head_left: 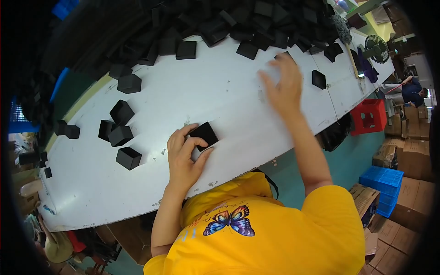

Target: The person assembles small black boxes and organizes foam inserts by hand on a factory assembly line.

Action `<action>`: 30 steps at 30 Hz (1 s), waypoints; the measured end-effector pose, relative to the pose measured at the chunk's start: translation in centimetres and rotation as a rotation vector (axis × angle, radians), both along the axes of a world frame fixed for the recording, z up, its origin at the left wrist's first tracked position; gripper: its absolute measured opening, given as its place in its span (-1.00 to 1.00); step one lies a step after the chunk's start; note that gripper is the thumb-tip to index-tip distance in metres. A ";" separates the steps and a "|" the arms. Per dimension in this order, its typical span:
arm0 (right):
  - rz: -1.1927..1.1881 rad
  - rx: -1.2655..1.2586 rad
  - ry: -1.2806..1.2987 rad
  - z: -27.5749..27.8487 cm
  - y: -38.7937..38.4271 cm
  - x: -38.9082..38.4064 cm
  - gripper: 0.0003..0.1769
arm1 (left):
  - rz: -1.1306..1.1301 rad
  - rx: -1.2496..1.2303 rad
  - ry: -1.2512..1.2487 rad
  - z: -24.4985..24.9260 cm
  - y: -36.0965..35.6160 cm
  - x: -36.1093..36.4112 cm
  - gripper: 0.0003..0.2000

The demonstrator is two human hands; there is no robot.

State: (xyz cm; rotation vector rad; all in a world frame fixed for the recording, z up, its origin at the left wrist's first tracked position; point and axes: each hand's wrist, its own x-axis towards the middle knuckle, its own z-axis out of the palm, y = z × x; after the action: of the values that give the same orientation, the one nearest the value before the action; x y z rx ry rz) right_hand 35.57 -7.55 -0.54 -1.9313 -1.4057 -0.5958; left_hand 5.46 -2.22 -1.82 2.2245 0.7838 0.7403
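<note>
My left hand (185,149) is closed around a small black box (205,134) at the table's near side, its fingers along the left edge and front. A dark square face of that box points up. Farther out to the right, my right hand (286,87) reaches over the white table (220,98), blurred by motion. Its thumb is spread away from the fingers, and its fingertips overlap a dark piece (283,56) that is mostly hidden behind them. A single black box (318,79) lies to the right of this hand.
A large heap of black boxes (261,23) covers the far side. Several more black boxes (121,136) lie at the left. A fan (376,49) stands at the far right. Beyond the table are a red crate (368,117), blue crates (381,181), cartons (415,153) and a person (412,91).
</note>
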 end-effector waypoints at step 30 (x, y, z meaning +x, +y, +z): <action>0.759 -0.262 0.083 -1.0 -2.9 -12.1 -0.50 | 0.000 0.021 0.042 -0.3 0.1 -0.6 -0.30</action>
State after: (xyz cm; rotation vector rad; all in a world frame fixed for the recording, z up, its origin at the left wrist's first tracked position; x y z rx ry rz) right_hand 23.49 -10.45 -1.58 -1.4021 -2.0617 0.0312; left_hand 4.83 -2.10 -2.10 2.2653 0.7994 0.7073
